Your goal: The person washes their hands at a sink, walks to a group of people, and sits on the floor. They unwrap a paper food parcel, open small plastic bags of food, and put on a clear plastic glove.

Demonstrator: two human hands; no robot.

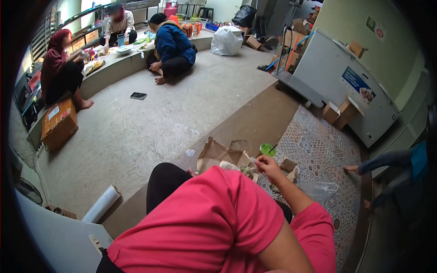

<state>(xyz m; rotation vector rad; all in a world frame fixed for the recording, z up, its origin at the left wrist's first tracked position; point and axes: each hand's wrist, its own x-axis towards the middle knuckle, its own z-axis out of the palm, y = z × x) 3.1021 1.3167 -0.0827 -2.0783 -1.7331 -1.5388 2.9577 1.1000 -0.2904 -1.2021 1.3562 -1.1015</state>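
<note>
My right hand [271, 169] is closed in a pinch above the food, with a small pale piece at its fingertips that is too small to name. Below it lies an opened sheet of brown wrapping paper [213, 152] on the floor. White food that looks like rice [229, 165] and a greenish-brown heap of food [248, 172] rest on it, partly hidden by my pink sleeve. Just beyond the hand stands a cup of green drink [268, 149] with a dark straw. More crumpled brown paper [288, 164] lies right of the hand. My left hand does not show.
A clear plastic bag [321, 190] lies to the right, near another person's feet [351, 169]. A phone [138, 96] is on the floor ahead. Several people sit by a low ledge at the back. A trolley [300, 88], a chest freezer [346, 82] and boxes stand right.
</note>
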